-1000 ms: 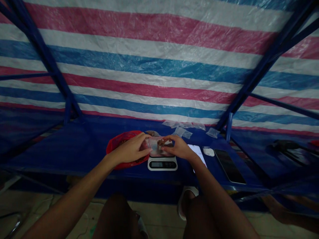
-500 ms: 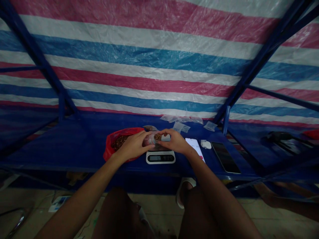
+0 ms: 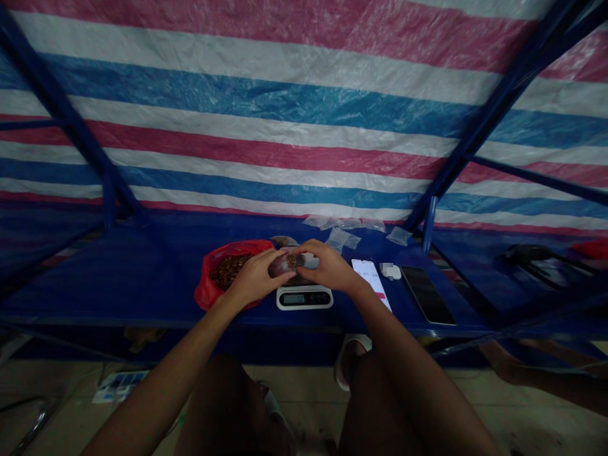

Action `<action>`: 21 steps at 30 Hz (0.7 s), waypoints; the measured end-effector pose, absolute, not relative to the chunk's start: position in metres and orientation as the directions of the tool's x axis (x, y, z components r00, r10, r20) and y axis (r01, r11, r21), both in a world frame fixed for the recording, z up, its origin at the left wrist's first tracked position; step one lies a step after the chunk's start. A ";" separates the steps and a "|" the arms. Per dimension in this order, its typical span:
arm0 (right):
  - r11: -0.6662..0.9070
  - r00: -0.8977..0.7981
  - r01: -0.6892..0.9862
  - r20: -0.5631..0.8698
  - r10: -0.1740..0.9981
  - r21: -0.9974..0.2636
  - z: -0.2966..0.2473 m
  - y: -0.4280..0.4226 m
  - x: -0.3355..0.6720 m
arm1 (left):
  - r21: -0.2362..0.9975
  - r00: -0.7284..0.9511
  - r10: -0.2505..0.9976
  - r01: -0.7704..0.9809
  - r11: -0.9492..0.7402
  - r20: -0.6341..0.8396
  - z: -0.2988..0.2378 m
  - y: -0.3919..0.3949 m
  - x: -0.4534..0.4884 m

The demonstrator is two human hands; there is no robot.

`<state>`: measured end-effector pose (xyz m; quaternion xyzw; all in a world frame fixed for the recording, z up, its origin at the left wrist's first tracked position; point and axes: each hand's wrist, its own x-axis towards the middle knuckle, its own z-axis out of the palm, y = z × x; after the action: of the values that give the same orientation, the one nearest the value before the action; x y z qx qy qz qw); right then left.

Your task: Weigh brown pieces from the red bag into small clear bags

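Above the kitchen scale (image 3: 304,298), my left hand (image 3: 256,275) grips a small clear plastic bag (image 3: 279,266) between thumb and fingers. My right hand (image 3: 327,266) faces it, thumb and fingertips closed around small brown dried pieces (image 3: 291,259) at the bag's opening. Exactly which fingers touch the bag is hard to make out. Left of the scale, a red plastic bag (image 3: 203,288) lies open, heaped with similar brown pieces (image 3: 230,272). My left forearm passes over its near right edge. A small filled clear bag (image 3: 284,241) rests behind my hands.
Several empty clear bags (image 3: 342,239) lie at the back of the blue table (image 3: 118,272). On the right are a lit phone (image 3: 368,278), a white case (image 3: 392,272) and a dark phone (image 3: 427,294). Blue metal posts (image 3: 429,225) and striped sheeting stand behind.
My right fingertips and the brown pieces have shifted left, closer to my left hand and the bag. The whole view has moved slightly.
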<state>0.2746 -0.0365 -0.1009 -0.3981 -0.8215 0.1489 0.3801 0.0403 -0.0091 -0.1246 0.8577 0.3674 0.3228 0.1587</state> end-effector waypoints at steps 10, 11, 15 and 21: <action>0.669 -0.406 0.491 0.533 0.742 -0.558 -0.089 -0.042 0.267 | 0.561 0.458 0.721 0.453 -0.693 0.521 -0.140 -0.005 0.038; 0.675 -0.402 0.492 0.544 0.737 -0.550 -0.089 -0.042 0.266 | 0.561 0.452 0.721 0.453 -0.693 0.525 -0.141 -0.005 0.037; 0.684 -0.371 0.499 0.582 0.724 -0.532 -0.088 -0.041 0.266 | 0.564 0.435 0.723 0.453 -0.690 0.536 -0.141 -0.006 0.037; 0.689 -0.361 0.495 0.596 0.717 -0.529 -0.086 -0.044 0.265 | 0.586 0.400 0.732 0.438 -0.682 0.552 -0.139 -0.009 0.038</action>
<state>0.2651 -0.0436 -0.0860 -0.3722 -0.8146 0.1307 0.4253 0.0383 -0.0085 -0.1390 0.8179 0.3577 0.4146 0.1768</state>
